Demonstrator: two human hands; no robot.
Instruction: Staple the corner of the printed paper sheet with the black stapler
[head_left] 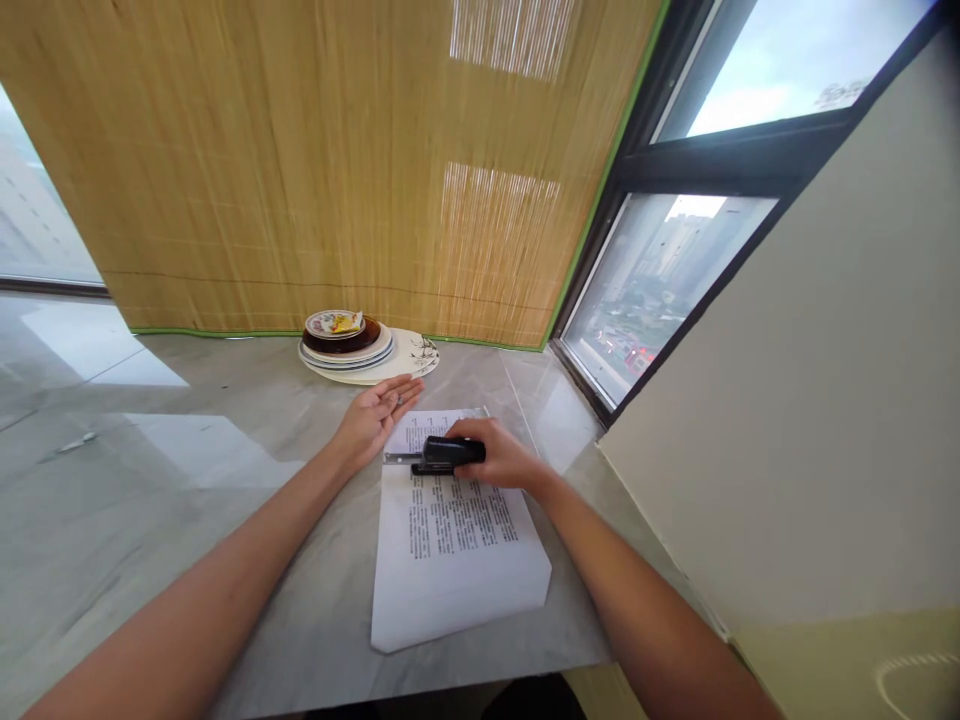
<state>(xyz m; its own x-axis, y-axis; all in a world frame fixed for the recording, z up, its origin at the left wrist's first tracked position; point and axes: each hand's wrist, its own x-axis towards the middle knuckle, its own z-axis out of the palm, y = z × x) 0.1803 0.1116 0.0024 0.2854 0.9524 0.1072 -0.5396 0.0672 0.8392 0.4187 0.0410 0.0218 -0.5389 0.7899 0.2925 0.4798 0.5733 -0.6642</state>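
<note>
A thick stack of printed paper (457, 560) lies on the grey marble counter (187, 480) in front of me. My right hand (499, 455) is closed around a black stapler (442, 455) that rests across the upper part of the top sheet, its metal end pointing left. My left hand (379, 415) is open, palm up, fingers stretched out, beside the stack's upper left corner and close to the stapler's tip. It holds nothing.
A pile of plates (360, 345) with a brown dish and a small patterned one on top stands at the back of the counter. A bamboo blind (337, 160) hangs behind. A window (652, 280) and a wall (825, 400) close the right side.
</note>
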